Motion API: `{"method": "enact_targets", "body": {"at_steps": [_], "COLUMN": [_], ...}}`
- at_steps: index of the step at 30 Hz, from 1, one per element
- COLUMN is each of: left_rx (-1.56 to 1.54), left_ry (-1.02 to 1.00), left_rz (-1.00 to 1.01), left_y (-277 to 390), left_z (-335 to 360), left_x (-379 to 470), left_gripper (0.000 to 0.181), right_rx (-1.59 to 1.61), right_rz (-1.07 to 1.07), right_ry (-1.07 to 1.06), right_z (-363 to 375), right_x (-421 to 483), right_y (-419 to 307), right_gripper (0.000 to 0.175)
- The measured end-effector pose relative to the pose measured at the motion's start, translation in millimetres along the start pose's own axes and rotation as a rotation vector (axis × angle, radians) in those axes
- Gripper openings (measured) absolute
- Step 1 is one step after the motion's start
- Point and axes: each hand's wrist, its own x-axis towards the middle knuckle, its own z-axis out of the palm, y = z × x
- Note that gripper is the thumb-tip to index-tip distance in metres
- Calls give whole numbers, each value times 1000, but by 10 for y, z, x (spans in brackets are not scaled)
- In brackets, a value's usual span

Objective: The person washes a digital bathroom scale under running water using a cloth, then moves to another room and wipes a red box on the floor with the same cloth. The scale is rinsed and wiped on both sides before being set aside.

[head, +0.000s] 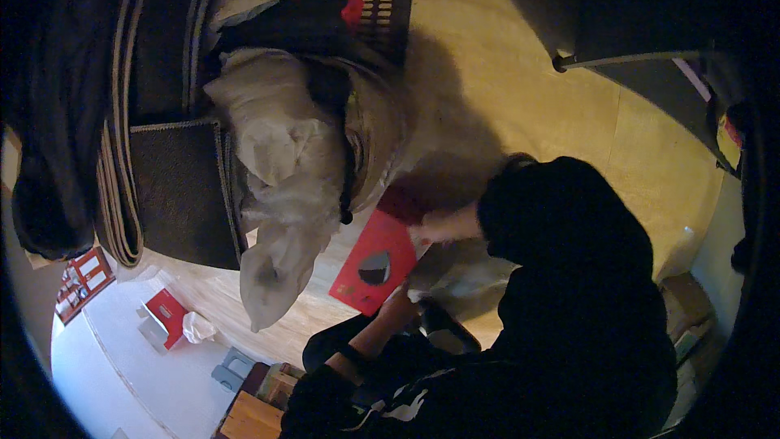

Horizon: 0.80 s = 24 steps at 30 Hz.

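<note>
A flat red box [390, 244] with a dark grey-and-black oval on its face is tilted in front of me. My left hand [397, 310] grips the box at its lower edge; a dark band circles that wrist. At the box's right edge is my right hand [448, 227], blurred, its fingers close to or touching the edge. Something pale shows by those fingertips, too blurred to name. Beyond the box's right side lies crumpled, translucent sheeting [466, 283], partly hidden by my sleeve.
A pale cloth or bag [280, 152] hangs left of the box. Beside it is a dark, stitched-edge panel [177, 189]. At lower left, an opened red-and-white carton [167, 317] and crumpled paper [198, 327] lie on a white surface [116, 372]. A wooden box [253, 414] stands near my left arm.
</note>
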Motion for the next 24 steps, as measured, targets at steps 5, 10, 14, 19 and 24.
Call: {"method": "enact_targets", "body": {"at_steps": [5,10,14,19,24], "left_rx": [379,-138,0,2,-136], "left_ry": [436,652,472,330,271], "left_rz": [113,-324,-360,-146,-6], "left_y": [-769,-1038,-565,364,1006], "left_z": [-675,-1215,-996,-799,-784], "left_x": [68,-44,-34,-104,-109], "left_gripper": [49,63,70,62,61], "right_rx": [481,378,269,59,-76], "right_rz": [-297,-588,-599,-592,-610], "right_ry": [-161,215,919,1275,1266], "right_z": [-48,-1430,-2809,-3420,-3724], "right_x": [126,-439,-611,-793,-454], "right_y": [-32,209,-366,-1411,-1775], "right_gripper": [28,23,35,42,37]}}
